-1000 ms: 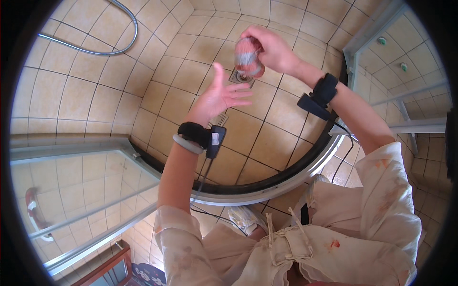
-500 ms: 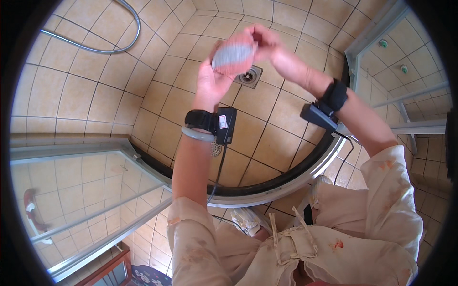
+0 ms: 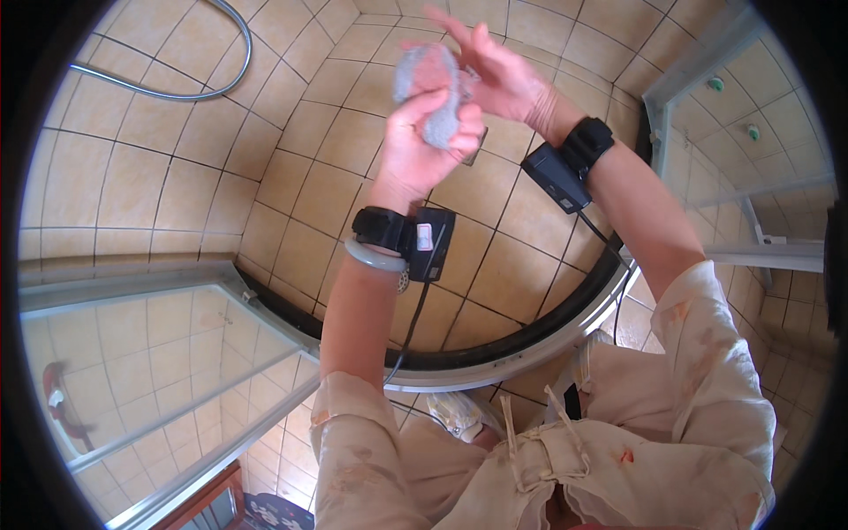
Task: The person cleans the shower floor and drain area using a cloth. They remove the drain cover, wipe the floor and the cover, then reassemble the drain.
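Note:
A small, soft grey-and-pink cloth is bunched in my left hand, thumb across its face and fingers wrapped round its lower right end. Whether it is folded or a thick pad I cannot tell. Just to the right, my right hand is open with its fingers stretched up and to the left. Its palm side lies close to the cloth; whether they touch is unclear. Both hands are raised over the tiled shower floor.
A curved black-and-silver shower sill runs between me and the tiles. Glass panels stand at left and right. A metal shower hose hangs at upper left. Behind my hands, a floor drain partly shows. Cables trail from both wrist devices.
The cloth has gone from a flattened oval on my left palm to a squeezed bunch in closed fingers. My right hand's fingers have straightened and spread.

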`<state>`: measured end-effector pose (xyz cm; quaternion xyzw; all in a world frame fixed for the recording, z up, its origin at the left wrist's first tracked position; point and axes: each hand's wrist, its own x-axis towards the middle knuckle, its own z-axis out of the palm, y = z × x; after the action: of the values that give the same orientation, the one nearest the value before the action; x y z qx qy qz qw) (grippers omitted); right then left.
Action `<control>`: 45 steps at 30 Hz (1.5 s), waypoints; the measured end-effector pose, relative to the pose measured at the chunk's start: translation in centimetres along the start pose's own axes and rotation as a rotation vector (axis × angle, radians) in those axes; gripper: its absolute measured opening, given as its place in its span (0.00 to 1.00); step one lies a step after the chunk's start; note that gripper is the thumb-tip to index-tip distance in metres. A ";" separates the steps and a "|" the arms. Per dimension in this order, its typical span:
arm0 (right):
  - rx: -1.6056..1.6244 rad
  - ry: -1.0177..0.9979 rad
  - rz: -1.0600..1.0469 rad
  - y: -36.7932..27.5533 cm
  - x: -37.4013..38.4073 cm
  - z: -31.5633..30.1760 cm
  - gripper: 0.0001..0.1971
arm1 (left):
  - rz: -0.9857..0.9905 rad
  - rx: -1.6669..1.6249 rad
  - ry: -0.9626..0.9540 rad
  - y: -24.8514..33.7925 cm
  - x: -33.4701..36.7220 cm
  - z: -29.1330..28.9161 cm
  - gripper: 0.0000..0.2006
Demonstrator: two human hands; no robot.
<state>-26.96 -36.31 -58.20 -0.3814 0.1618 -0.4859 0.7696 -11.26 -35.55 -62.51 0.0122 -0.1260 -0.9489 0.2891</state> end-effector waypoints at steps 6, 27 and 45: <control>-0.447 -0.061 0.058 -0.6 4.9 -2.8 0.09 | -0.050 0.558 0.201 0.7 1.6 1.4 0.13; -0.757 1.291 0.141 13.1 7.4 -16.1 0.08 | -0.105 2.335 0.875 0.1 8.3 -15.1 0.10; -0.217 0.187 0.272 10.1 4.0 -18.0 0.27 | 0.326 1.619 0.654 -1.2 4.5 -14.2 0.21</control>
<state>-29.90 -45.15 -76.99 -0.3899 0.3341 -0.3906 0.7641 -14.31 -40.35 -76.36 0.4654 -0.6696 -0.4650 0.3447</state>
